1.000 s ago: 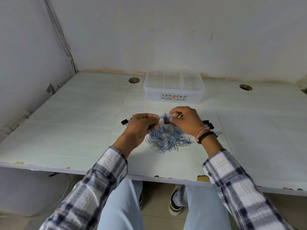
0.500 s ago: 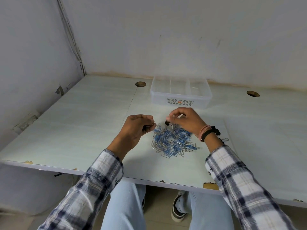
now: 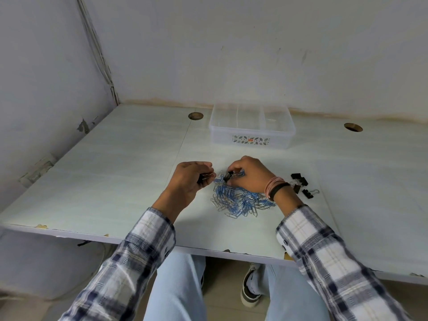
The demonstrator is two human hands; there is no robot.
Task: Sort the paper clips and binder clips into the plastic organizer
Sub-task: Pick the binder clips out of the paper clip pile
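A: We have the left hand curled shut around a black binder clip, and the right hand pinching another binder clip at the far edge of the paper clip pile.

B: That pile worries us. The blue and silver clips are tangled, so as we lift, a few may hook on and come along with it.

A: Then they end up in the wrong compartment, or drop on the table on the way. The organizer sits well apart, at the far side, and looks empty.

B: We also have loose binder clips just right of our right wrist. A sleeve sweeping back could knock them further off.

A: And two full hands leave us nothing free to shake off stragglers.
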